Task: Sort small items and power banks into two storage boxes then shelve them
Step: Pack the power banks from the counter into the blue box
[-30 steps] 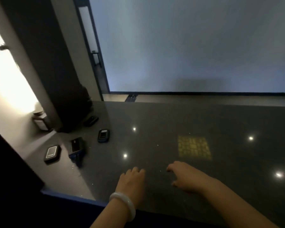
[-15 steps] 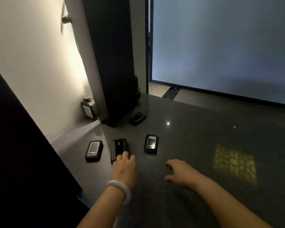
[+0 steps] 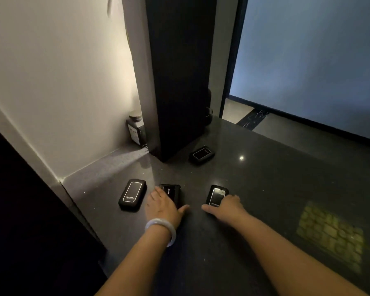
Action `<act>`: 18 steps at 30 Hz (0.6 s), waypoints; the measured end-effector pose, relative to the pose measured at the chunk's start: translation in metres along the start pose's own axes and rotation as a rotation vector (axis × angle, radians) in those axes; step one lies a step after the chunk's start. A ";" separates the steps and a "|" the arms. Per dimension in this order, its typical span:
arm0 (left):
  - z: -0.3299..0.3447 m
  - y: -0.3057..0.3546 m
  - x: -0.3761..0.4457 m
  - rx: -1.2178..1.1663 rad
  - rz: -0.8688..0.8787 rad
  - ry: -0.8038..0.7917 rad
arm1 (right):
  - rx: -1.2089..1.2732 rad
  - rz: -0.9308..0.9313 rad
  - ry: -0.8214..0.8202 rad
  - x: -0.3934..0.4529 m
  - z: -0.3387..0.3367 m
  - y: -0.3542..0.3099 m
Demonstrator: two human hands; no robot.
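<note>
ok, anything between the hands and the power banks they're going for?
No. The left hand already rests on the middle power bank, and the right hand is on the near end of the one beside it. The leftmost power bank and the far one lie untouched. No storage boxes are in view.
</note>
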State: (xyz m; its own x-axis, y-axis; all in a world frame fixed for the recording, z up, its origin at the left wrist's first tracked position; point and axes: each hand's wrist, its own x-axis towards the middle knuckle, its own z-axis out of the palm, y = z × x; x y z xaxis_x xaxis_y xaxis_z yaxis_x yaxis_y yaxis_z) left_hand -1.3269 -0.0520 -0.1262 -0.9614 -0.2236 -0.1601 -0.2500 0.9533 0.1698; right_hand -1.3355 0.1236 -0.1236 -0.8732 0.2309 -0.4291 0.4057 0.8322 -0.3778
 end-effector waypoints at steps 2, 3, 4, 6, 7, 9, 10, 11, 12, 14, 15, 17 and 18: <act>0.004 0.001 0.004 -0.026 -0.021 0.005 | -0.010 0.059 0.046 0.012 0.003 -0.009; 0.006 0.001 0.005 -0.042 -0.023 0.015 | -0.007 0.074 0.075 0.016 0.005 -0.012; 0.007 0.001 0.006 -0.058 -0.022 0.028 | -0.014 0.077 0.105 0.020 0.006 -0.015; 0.010 0.000 0.006 -0.067 -0.016 0.051 | -0.058 0.064 0.156 0.026 0.009 -0.018; 0.011 0.000 0.006 -0.059 -0.012 0.057 | -0.079 0.052 0.175 0.028 0.011 -0.019; 0.010 0.000 0.007 -0.040 0.000 0.051 | -0.101 0.015 0.202 0.028 0.012 -0.017; 0.009 0.000 0.008 -0.036 0.005 0.042 | -0.110 -0.008 0.205 0.026 0.011 -0.015; 0.009 0.000 0.007 -0.040 0.012 0.034 | -0.119 -0.027 0.197 0.024 0.011 -0.012; 0.009 -0.001 0.007 -0.047 0.024 0.027 | -0.124 -0.038 0.182 0.020 0.010 -0.009; 0.010 -0.003 0.004 -0.066 0.051 0.023 | -0.117 -0.045 0.146 0.009 0.011 0.002; 0.011 -0.004 0.002 -0.069 0.064 0.025 | -0.105 -0.046 0.130 0.002 0.010 0.008; 0.012 -0.004 -0.006 -0.065 0.088 0.022 | -0.078 -0.037 0.108 -0.014 0.009 0.023; 0.012 -0.004 -0.010 -0.065 0.098 0.015 | -0.067 -0.029 0.107 -0.022 0.008 0.031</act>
State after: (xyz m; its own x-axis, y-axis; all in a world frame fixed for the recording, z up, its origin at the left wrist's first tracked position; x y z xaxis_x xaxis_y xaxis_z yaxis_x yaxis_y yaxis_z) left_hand -1.3148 -0.0508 -0.1363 -0.9831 -0.1332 -0.1253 -0.1608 0.9558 0.2462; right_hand -1.3014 0.1403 -0.1330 -0.9094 0.2560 -0.3277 0.3643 0.8704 -0.3311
